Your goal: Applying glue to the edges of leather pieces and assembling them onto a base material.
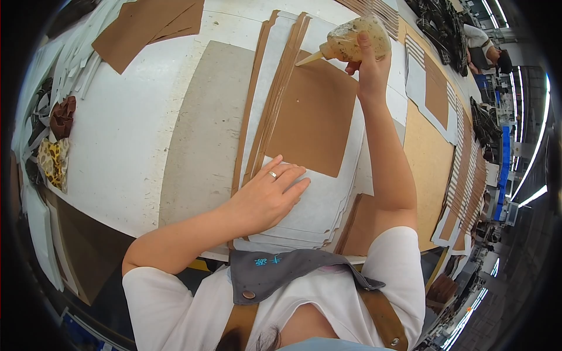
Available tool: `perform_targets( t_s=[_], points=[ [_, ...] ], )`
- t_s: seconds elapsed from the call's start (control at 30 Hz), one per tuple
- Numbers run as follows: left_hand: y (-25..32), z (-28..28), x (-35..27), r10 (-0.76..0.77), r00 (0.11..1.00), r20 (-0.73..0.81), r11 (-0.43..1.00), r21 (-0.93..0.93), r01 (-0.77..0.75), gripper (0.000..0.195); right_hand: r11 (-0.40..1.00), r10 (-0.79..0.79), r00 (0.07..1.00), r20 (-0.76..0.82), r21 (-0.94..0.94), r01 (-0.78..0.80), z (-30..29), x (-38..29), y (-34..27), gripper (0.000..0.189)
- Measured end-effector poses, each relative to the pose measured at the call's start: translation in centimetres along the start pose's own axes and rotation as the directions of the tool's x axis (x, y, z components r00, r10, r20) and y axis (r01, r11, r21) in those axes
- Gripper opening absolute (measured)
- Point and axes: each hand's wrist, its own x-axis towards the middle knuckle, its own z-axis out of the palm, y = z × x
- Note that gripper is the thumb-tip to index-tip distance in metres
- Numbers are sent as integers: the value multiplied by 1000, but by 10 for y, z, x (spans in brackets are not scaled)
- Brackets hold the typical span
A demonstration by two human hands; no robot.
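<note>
My right hand [373, 66] is closed around a translucent squeeze bottle [351, 39] of yellowish contents, tilted so that its nozzle points down and left. The nozzle tip is at the upper left edge of a brown rectangular sheet [316, 118]; whether it touches cannot be told. That sheet lies on white sheets [303, 206] stacked on the table, with several brown edge strips [272, 101] along their left side. My left hand [272, 193], a ring on one finger, rests palm down on the white sheets and the sheet's lower left corner, holding nothing.
A grey board [206, 131] lies left of the stack. Brown sheets [153, 26] and white strips [83, 48] are at the upper left, crumpled fabric scraps [61, 127] below them. More brown pieces [360, 223] lie lower right. Striped stacks [465, 175] and a co-worker [483, 48] are farther right.
</note>
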Motion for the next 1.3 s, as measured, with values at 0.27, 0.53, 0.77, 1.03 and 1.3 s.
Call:
perform_targets(
  t_s=[0.27,0.53,0.77,1.03,1.3],
  points=[
    [0,-1,1,-3,1000,6,1000,3,3,37,1000,19,1000,-2,-14,-19,4,-19,-8,42],
    [0,-2,0,-3,1000,6,1000,-3,3,38,994,103,994,30,-41,-102,7,-42,-18,45],
    [2,-1,1,-2,1000,-9,1000,-12,2,35,991,133,989,62,-19,-132,6,-60,-21,43],
    [1,1,0,-8,1000,-2,1000,-17,8,38,974,225,972,71,-37,-223,7,-86,-28,44],
    [1,1,0,-8,1000,-4,1000,-12,8,38,958,281,951,125,17,-285,8,-106,-36,46]
  ],
)
